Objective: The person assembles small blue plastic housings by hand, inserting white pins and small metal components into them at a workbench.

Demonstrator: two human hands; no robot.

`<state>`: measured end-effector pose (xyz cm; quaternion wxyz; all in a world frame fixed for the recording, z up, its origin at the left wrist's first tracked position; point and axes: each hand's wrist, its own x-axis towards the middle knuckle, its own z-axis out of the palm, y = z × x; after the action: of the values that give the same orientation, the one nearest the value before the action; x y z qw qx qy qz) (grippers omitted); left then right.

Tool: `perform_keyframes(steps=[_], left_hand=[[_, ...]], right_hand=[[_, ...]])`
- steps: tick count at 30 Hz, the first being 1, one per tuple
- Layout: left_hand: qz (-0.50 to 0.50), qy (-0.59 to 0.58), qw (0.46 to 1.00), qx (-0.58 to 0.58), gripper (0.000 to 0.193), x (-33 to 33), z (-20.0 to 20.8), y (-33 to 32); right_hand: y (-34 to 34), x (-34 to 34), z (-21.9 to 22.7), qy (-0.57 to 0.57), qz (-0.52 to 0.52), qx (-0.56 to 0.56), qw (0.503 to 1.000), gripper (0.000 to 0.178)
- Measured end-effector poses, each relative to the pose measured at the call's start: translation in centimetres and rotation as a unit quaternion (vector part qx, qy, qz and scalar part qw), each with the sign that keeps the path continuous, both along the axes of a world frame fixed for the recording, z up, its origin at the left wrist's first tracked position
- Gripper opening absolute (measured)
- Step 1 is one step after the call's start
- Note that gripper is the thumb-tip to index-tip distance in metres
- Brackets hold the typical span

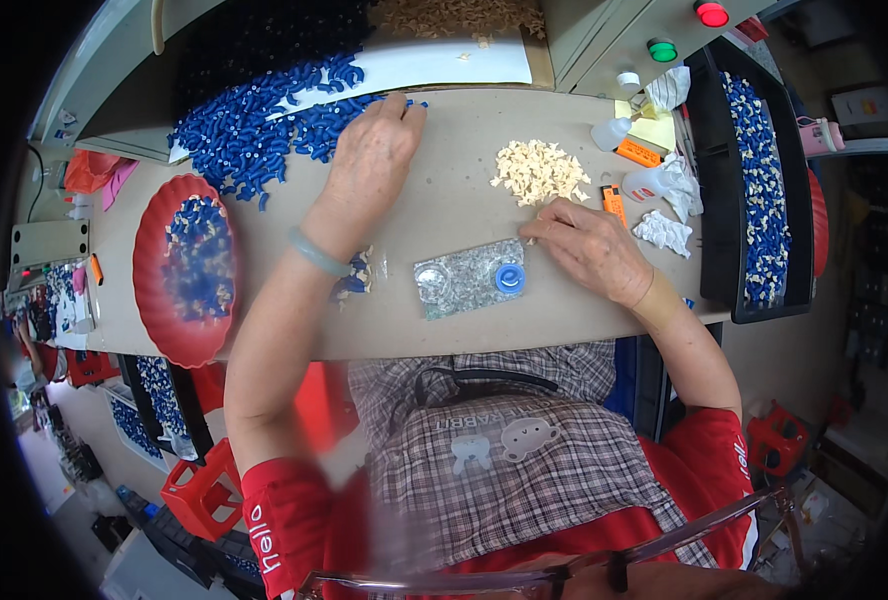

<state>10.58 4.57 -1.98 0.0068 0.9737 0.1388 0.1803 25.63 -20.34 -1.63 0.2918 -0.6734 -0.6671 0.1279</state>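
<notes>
My left hand [372, 150] reaches to the right edge of a heap of small curved blue plastic pieces [239, 140]. Its fingers are pressed together, and what they hold is hidden. Beside a loose pile of small cream-coloured plastic pieces [539, 170], my right hand [594, 250] pinches what looks like one cream piece [527, 237] at its fingertips. Just left of that hand, a clear speckled block [459, 285] lies on the table, with a round blue fitting [509, 278] on its right end. A few blue and cream pieces [357, 275] lie under my left wrist.
A red scalloped dish [146, 290] of blue and cream pieces stands at the left. On the right are crumpled tissue [664, 232], a white bottle [644, 184], an orange box [614, 205] and a long black tray [729, 250] of pieces. Control buttons [662, 49] sit above.
</notes>
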Motion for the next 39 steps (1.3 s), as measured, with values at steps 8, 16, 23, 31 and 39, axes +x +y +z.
perform_keyframes(steps=[8, 16, 23, 31, 39], left_hand=[[-0.010, -0.128, 0.947, -0.295, 0.019, -3.8, 2.0, -3.6], [0.061, -0.185, 0.652, -0.733, 0.015, -8.5, 0.6, -8.9], [0.017, -0.202, 0.608, -0.768, 0.011, -9.7, 0.4, -10.5], [0.023, -0.172, 0.594, -0.786, 0.014, -10.1, 0.6, -10.7], [0.029, -0.154, 0.670, -0.726, 0.015, -10.3, 1.1, -10.8]], right_hand=[[-0.3, 0.1, -0.5, 0.061, 0.002, 0.010, 0.998, 0.012], [-1.5, -0.8, 0.4, 0.395, -0.097, -0.117, 0.906, 0.010], [-1.5, -1.7, 1.9, 0.509, -0.122, -0.221, 0.823, 0.010], [-1.1, -2.3, 1.8, 0.506, -0.126, -0.266, 0.811, 0.010], [-0.1, -2.6, 2.7, 0.456, -0.144, -0.286, 0.830, 0.018]])
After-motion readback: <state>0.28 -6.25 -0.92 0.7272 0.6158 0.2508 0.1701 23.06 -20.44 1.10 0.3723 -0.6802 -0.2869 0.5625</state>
